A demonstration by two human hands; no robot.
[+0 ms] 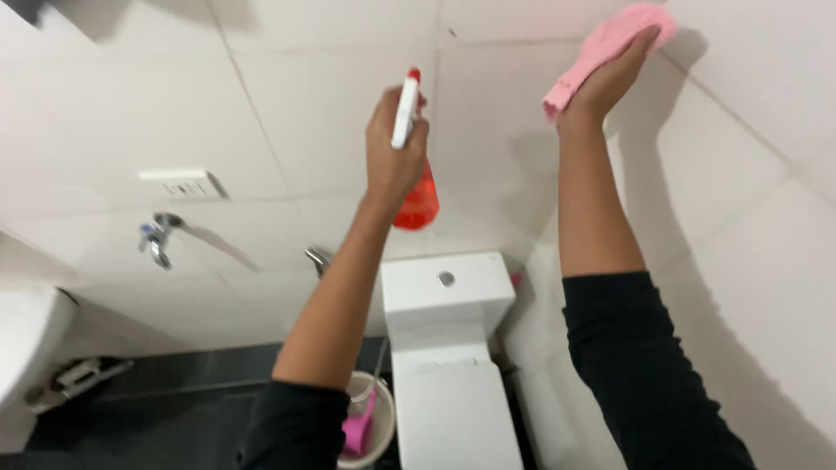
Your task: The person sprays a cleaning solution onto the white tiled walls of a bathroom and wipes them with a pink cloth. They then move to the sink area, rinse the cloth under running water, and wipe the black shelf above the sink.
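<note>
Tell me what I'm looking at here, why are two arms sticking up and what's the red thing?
This picture comes from a camera worn on a person's head, so you see their own two arms reaching out in front. They stand in a bathroom, facing a white tiled wall. The left hand holds a spray bottle with red liquid and a white top. The right hand presses a pink cloth flat against the wall, high up. Lower down stands a white toilet. Beside it is a white bucket with something pink inside. On the wall to the left are a metal tap and a small white shelf, and the edge of a sink shows at the far left.
</note>
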